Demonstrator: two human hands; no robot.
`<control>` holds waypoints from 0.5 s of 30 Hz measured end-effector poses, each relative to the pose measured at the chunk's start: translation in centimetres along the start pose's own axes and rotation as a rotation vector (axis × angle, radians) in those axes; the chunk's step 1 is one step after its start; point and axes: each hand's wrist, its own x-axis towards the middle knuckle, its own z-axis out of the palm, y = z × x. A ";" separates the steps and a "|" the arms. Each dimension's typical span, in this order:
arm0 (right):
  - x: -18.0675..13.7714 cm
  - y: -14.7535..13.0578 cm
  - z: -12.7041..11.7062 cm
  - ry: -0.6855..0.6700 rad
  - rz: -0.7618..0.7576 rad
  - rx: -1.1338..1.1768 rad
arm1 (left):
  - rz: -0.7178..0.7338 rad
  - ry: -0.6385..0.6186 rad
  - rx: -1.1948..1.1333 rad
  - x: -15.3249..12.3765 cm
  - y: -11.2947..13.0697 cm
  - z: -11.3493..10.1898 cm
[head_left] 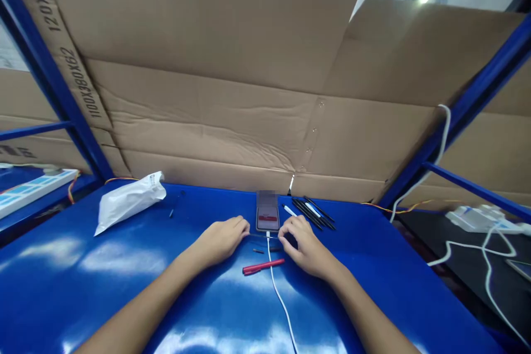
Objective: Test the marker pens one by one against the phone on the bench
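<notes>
My left hand [222, 240] and my right hand [301, 246] rest on the blue table top [207, 202] with curled fingers, either side of a phone [267, 217]. The phone lies face up, its upper part blurred, and a white charging cable [277, 290] runs from it toward me. A thin dark strip [263, 235] spans the gap between my fingertips, but I cannot tell if either hand grips it. Just below lie a red marker pen [263, 266] and a small dark piece [258, 250]. Several black sticks [313, 213] lie beyond my right hand.
A white plastic bag [128, 204] lies at the table's far left. Cardboard sheets [207, 121] line the back, between blue steel uprights [53, 77]. Power strips [31, 191] [481, 219] sit off both sides, with white cables and orange-yellow wires [409, 209] at the right.
</notes>
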 end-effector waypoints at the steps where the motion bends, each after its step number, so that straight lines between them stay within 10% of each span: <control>1: 0.0 0.0 0.1 0.006 -0.003 0.001 | 0.001 0.003 0.005 0.0 0.0 0.1; 15: -0.1 -0.2 1.6 -0.018 -0.025 0.014 | -0.007 -0.054 -0.035 0.0 1.3 0.0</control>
